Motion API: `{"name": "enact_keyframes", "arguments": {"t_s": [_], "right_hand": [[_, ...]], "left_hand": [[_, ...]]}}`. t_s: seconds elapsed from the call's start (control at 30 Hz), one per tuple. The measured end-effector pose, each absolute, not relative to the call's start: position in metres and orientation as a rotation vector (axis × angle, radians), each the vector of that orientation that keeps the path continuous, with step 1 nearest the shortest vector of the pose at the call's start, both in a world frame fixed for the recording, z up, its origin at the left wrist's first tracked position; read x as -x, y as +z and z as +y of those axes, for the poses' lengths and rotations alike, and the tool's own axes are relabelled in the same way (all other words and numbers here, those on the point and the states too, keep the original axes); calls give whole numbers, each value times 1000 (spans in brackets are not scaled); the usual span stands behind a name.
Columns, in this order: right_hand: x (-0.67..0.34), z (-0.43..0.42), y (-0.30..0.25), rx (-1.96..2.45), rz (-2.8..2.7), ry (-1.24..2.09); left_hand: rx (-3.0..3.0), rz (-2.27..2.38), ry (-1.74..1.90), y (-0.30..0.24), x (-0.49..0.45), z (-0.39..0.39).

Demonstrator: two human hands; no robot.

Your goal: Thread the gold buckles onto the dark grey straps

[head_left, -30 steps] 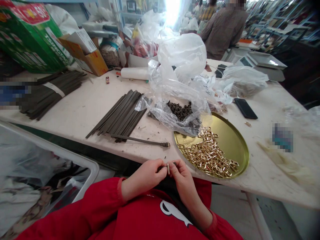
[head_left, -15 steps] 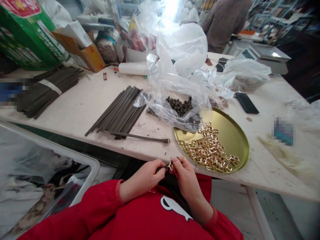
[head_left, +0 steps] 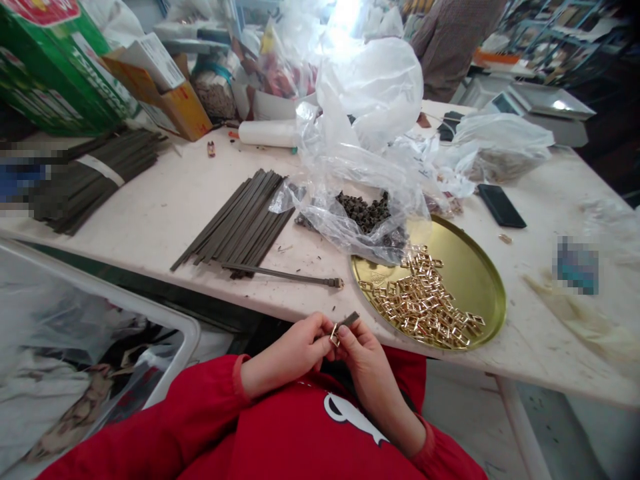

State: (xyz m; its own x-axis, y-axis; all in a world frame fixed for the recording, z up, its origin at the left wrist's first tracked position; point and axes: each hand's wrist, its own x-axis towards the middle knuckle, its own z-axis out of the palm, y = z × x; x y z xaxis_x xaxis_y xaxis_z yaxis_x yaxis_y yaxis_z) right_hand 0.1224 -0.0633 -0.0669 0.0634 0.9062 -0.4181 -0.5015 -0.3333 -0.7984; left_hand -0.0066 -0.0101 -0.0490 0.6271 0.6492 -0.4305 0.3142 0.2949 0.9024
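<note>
At the table's front edge my hands meet over a small gold buckle (head_left: 335, 336). My left hand (head_left: 303, 343) is closed, pinching at the buckle's left side. My right hand (head_left: 364, 350) is closed around a dark strap (head_left: 350, 319), thumb against the buckle; the strap's short end sticks up past the fingers. The rest of the strap is hidden by my hands. Beyond them lies a finished-looking strap with a buckle (head_left: 290, 274), beside a pile of flat dark straps (head_left: 240, 220). To the right, many gold buckles (head_left: 425, 300) lie heaped on a round gold tray (head_left: 480, 280).
A clear plastic bag (head_left: 320, 227) of small dark loops (head_left: 367, 212) overlaps the tray's rim. A black phone (head_left: 501, 206) lies at right. A banded strap bundle (head_left: 95, 177) is at far left, above a white bin (head_left: 193, 333). Another person (head_left: 445, 47) stands behind the table.
The buckle has shifted slightly left and down with my hands. More of the strap's end now shows above my right fingers. The view has moved a little.
</note>
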Motion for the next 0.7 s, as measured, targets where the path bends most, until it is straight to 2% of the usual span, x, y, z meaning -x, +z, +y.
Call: {"name": "enact_keyframes", "arguments": {"t_s": [0.7], "right_hand": [[-123, -62, -51, 1074, -309, 1702]], "left_hand": [[-1433, 896, 242, -46, 10, -8]]}}
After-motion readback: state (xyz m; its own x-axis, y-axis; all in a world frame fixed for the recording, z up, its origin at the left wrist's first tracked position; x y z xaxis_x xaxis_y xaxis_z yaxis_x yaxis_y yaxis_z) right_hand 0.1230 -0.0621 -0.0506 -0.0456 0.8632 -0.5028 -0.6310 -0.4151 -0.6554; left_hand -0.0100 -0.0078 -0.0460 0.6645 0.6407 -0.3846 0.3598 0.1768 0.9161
